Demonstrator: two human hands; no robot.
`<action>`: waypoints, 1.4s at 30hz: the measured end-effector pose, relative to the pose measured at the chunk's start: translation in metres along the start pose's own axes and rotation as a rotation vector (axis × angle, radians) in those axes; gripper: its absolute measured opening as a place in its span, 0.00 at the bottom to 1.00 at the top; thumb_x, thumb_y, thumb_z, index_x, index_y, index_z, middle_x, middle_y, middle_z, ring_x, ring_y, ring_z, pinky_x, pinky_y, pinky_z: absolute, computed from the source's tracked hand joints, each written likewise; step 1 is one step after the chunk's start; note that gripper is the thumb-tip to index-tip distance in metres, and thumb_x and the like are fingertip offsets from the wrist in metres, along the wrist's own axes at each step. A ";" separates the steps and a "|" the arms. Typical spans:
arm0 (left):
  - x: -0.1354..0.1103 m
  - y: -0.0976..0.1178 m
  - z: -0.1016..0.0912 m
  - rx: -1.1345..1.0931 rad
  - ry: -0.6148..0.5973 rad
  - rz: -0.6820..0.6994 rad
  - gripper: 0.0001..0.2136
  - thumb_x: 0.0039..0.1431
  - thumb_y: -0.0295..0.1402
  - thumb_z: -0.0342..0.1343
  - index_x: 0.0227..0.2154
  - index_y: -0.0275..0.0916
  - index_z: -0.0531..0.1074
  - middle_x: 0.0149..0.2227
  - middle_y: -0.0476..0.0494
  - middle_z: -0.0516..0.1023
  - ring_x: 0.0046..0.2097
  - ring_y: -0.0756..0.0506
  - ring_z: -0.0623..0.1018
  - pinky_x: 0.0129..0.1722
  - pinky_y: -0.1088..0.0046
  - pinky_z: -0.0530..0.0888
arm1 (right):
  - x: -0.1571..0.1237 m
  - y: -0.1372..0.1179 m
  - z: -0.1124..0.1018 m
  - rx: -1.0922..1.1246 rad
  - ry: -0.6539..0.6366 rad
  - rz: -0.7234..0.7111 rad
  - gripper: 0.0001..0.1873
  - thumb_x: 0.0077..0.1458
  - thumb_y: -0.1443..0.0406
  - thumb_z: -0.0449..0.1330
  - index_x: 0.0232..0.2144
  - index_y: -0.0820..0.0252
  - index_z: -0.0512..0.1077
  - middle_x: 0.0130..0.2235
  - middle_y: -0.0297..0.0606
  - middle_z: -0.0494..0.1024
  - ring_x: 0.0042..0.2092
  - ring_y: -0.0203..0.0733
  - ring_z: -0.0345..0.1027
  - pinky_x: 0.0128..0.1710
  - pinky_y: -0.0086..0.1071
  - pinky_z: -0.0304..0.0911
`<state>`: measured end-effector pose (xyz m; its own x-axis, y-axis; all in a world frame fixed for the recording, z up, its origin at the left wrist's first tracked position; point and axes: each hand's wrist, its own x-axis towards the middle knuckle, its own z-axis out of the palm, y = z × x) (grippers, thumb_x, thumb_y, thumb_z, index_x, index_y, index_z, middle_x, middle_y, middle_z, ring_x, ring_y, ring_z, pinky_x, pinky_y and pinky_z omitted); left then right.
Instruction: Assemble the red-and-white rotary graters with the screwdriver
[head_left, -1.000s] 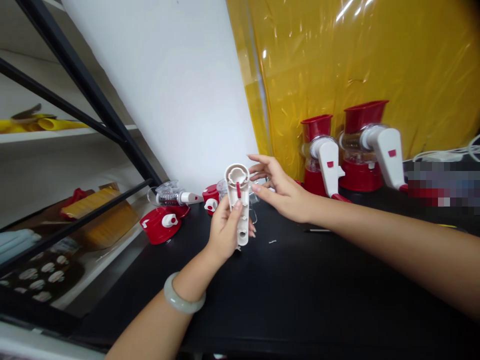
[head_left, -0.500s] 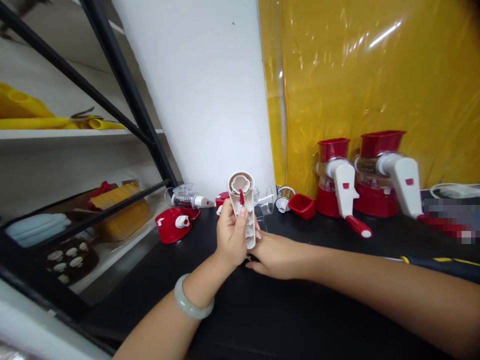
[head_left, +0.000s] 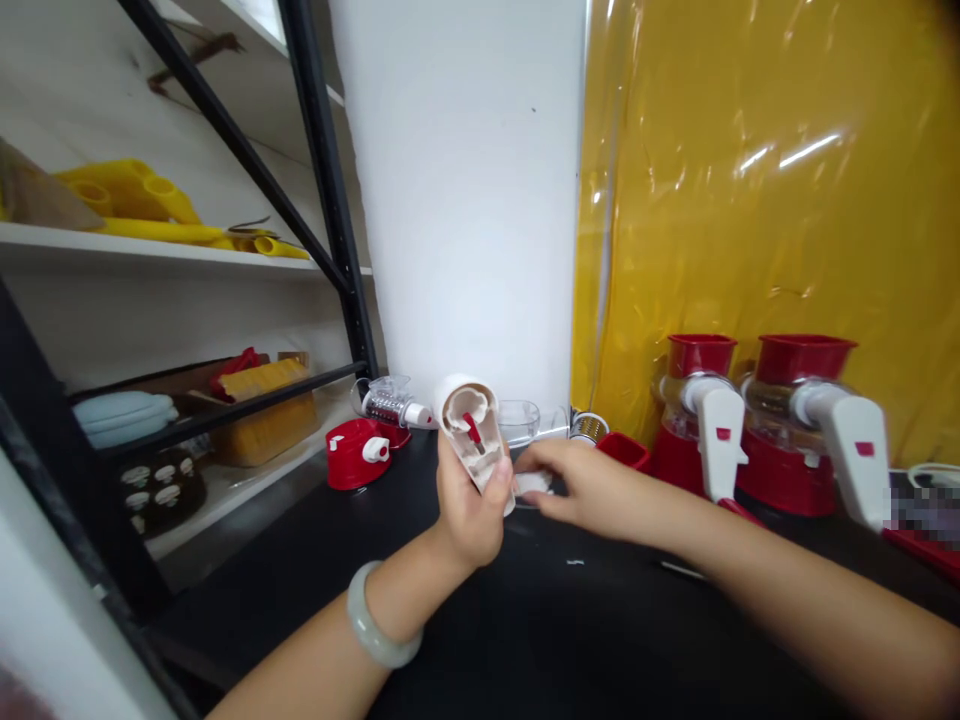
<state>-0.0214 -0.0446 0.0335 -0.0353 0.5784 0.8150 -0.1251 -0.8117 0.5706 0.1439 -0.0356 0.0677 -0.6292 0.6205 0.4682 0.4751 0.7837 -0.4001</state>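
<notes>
My left hand (head_left: 471, 520) is wrapped round a white crank handle shell (head_left: 484, 462), its hollow side facing me and its round end up. Inside the cavity sits a small red plastic piece (head_left: 474, 428). Close to the handle's lower right edge, my right hand (head_left: 581, 480) pinches a flat white plastic piece (head_left: 534, 484), partly covered by the fingers. A tiny pale part (head_left: 574, 562) lies on the black tabletop (head_left: 517, 640) below the right hand.
Two red and white rotary graters (head_left: 701, 420) (head_left: 814, 450) stand at right. At back left are a red base (head_left: 358, 455) and a clear-housed grater drum (head_left: 388, 402). A red hopper (head_left: 624, 450) lies behind my right hand. A thin metal rod (head_left: 681, 570) shows beneath my right forearm. Shelving (head_left: 334, 200) rises at left.
My right hand has moved from behind the handle to its right side, and the white piece now shows in its fingers. The handle has tilted, and the camera view has shifted.
</notes>
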 end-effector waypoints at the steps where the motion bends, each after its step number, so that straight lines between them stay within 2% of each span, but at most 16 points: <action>1: 0.000 0.000 0.001 -0.037 0.019 0.035 0.19 0.61 0.48 0.51 0.48 0.42 0.58 0.28 0.52 0.68 0.26 0.51 0.69 0.27 0.74 0.69 | -0.002 -0.001 -0.013 -0.010 0.014 0.039 0.12 0.52 0.65 0.62 0.41 0.61 0.73 0.39 0.39 0.77 0.40 0.41 0.71 0.42 0.36 0.67; 3: -0.002 0.001 0.005 -0.105 0.046 0.052 0.21 0.63 0.52 0.44 0.47 0.41 0.60 0.28 0.50 0.68 0.24 0.50 0.68 0.23 0.73 0.68 | -0.006 -0.004 -0.036 -0.043 0.079 0.064 0.13 0.52 0.64 0.62 0.42 0.59 0.73 0.41 0.39 0.78 0.41 0.41 0.72 0.43 0.36 0.68; 5: -0.004 0.001 0.008 -0.123 0.044 0.000 0.23 0.63 0.56 0.39 0.45 0.41 0.63 0.29 0.48 0.68 0.22 0.50 0.68 0.20 0.73 0.66 | -0.011 -0.007 -0.052 -0.070 0.154 0.049 0.14 0.53 0.63 0.62 0.43 0.57 0.72 0.43 0.37 0.78 0.42 0.40 0.72 0.44 0.35 0.68; 9: -0.009 -0.004 0.009 -0.053 0.022 -0.050 0.23 0.64 0.54 0.37 0.43 0.39 0.65 0.27 0.47 0.69 0.24 0.49 0.69 0.22 0.72 0.69 | -0.015 -0.018 -0.066 -0.141 0.284 -0.064 0.14 0.53 0.60 0.64 0.43 0.55 0.72 0.42 0.33 0.79 0.41 0.37 0.73 0.43 0.31 0.68; 12: -0.013 -0.012 0.007 0.023 -0.004 -0.044 0.21 0.67 0.49 0.36 0.45 0.39 0.66 0.29 0.46 0.72 0.28 0.48 0.72 0.31 0.69 0.73 | -0.014 -0.025 -0.064 -0.217 0.383 -0.183 0.16 0.52 0.60 0.65 0.43 0.56 0.72 0.39 0.32 0.79 0.39 0.35 0.74 0.41 0.28 0.69; 14: -0.015 -0.016 0.006 0.053 -0.005 -0.025 0.19 0.68 0.47 0.38 0.49 0.40 0.65 0.37 0.42 0.74 0.37 0.46 0.75 0.42 0.66 0.74 | -0.013 -0.026 -0.059 -0.222 0.439 -0.253 0.18 0.53 0.61 0.65 0.45 0.57 0.70 0.41 0.34 0.79 0.40 0.35 0.74 0.41 0.28 0.70; 17: -0.016 -0.019 0.008 0.106 0.020 0.025 0.17 0.67 0.43 0.42 0.54 0.42 0.62 0.50 0.38 0.70 0.52 0.42 0.71 0.56 0.61 0.66 | -0.014 -0.021 -0.046 -0.142 0.503 -0.275 0.22 0.52 0.60 0.66 0.48 0.56 0.66 0.44 0.38 0.77 0.44 0.38 0.73 0.44 0.31 0.70; 19: -0.017 -0.019 0.009 0.137 0.000 0.031 0.17 0.67 0.42 0.44 0.55 0.42 0.61 0.50 0.38 0.70 0.53 0.41 0.70 0.56 0.60 0.67 | -0.016 -0.016 -0.036 -0.054 0.548 -0.252 0.24 0.51 0.58 0.66 0.48 0.55 0.64 0.43 0.40 0.76 0.45 0.41 0.73 0.45 0.35 0.71; 22: -0.019 -0.021 0.010 0.129 -0.087 0.020 0.17 0.66 0.42 0.46 0.55 0.43 0.60 0.45 0.39 0.72 0.47 0.42 0.74 0.49 0.63 0.71 | -0.022 -0.008 -0.025 0.034 0.600 -0.224 0.26 0.52 0.58 0.66 0.50 0.54 0.62 0.43 0.40 0.76 0.44 0.42 0.74 0.44 0.38 0.73; 26: -0.025 -0.029 0.007 0.151 -0.157 0.077 0.16 0.64 0.39 0.50 0.53 0.42 0.60 0.44 0.40 0.73 0.44 0.43 0.75 0.46 0.63 0.73 | -0.029 -0.005 -0.020 0.015 0.631 -0.243 0.27 0.49 0.57 0.68 0.49 0.54 0.64 0.42 0.38 0.78 0.42 0.41 0.75 0.41 0.34 0.74; 31: -0.028 -0.034 0.003 0.314 -0.237 0.216 0.15 0.61 0.34 0.54 0.50 0.37 0.64 0.47 0.35 0.72 0.50 0.39 0.74 0.52 0.56 0.71 | -0.033 -0.006 -0.022 -0.018 0.618 -0.286 0.21 0.49 0.58 0.69 0.45 0.56 0.70 0.41 0.36 0.80 0.41 0.38 0.76 0.41 0.29 0.73; 36: -0.023 -0.024 0.007 0.417 -0.214 0.319 0.18 0.60 0.32 0.55 0.52 0.39 0.63 0.49 0.36 0.71 0.52 0.39 0.73 0.55 0.55 0.70 | -0.035 -0.007 -0.023 -0.056 0.588 -0.379 0.21 0.49 0.61 0.68 0.46 0.58 0.72 0.42 0.39 0.80 0.41 0.39 0.76 0.42 0.30 0.73; 42: -0.023 -0.026 0.007 0.449 -0.140 0.358 0.21 0.58 0.35 0.58 0.53 0.42 0.62 0.49 0.37 0.69 0.49 0.39 0.75 0.49 0.57 0.74 | -0.034 -0.011 -0.023 -0.006 0.548 -0.437 0.19 0.52 0.62 0.66 0.47 0.55 0.73 0.42 0.38 0.80 0.42 0.40 0.76 0.42 0.34 0.72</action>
<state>-0.0107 -0.0373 0.0011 0.1369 0.2702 0.9530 0.3037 -0.9272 0.2193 0.1743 -0.0649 0.0738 -0.3634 0.1730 0.9154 0.2540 0.9638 -0.0814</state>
